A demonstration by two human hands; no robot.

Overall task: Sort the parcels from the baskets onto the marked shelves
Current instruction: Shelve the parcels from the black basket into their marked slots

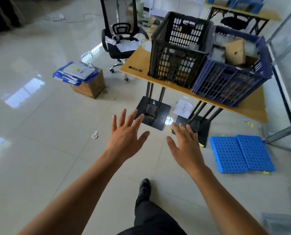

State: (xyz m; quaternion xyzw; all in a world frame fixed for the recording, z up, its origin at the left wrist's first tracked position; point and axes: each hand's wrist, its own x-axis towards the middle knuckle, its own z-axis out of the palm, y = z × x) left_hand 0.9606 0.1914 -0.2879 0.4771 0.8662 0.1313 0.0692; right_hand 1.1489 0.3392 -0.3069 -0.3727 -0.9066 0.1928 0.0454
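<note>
Parcels (235, 52) of brown cardboard and pale plastic wrap lie heaped in a blue slatted plastic basket (226, 85). It stands touching a taller black lattice plastic basket (175, 65), through whose holes more brown shapes show. Both sit on a yellow-topped wooden table (136, 67), well ahead of the hands.

Both bare forearms stretch forward from the bottom of the view, palms down and backs toward the camera. The left hand (126, 138) and the right hand (185, 148) hang in the air side by side, apart from each other, above the floor and short of the table.

Below them, a black shoe (144, 187) and a dark trouser leg step onto glossy pale floor tiles (39, 133). Just beyond the fingertips stand the table's black square base plates (153, 114), with a white printed sheet of paper (183, 108) lying between them. To the right, two bright blue perforated plastic panels (241, 153) lie flat on the floor beside a grey metal shelf frame (283, 129). To the left, a brown cardboard box (90, 87) carries a stack of blue and white mailer bags (75, 73). Behind the table is a black mesh-backed office chair (121, 39).

Both hands are spread wide with straight fingers and thumbs out, holding and touching nothing.
</note>
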